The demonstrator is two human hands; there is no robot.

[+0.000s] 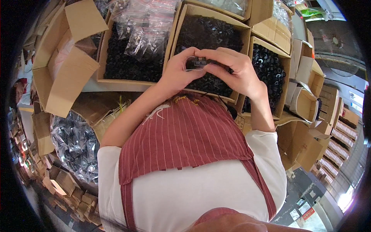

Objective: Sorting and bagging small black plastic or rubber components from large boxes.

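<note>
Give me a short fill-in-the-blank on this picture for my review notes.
1. The left hand and right hand are above a cardboard box of small parts coloured ____.
2. Clear plastic bags lie in the neighbouring box directly to the ____ of it.
3. The red apron covers a shirt coloured ____.

Missing words: black; left; white.

From my station I see the left hand and right hand meeting over the middle carton, a plastic part between them. Left of it I have a second carton, zip bags lying on its loose parts; right of it, a third carton. Farther left is a flapped carton, with a plastic sack nearer the wearer. A fan is beyond, far right.
</note>
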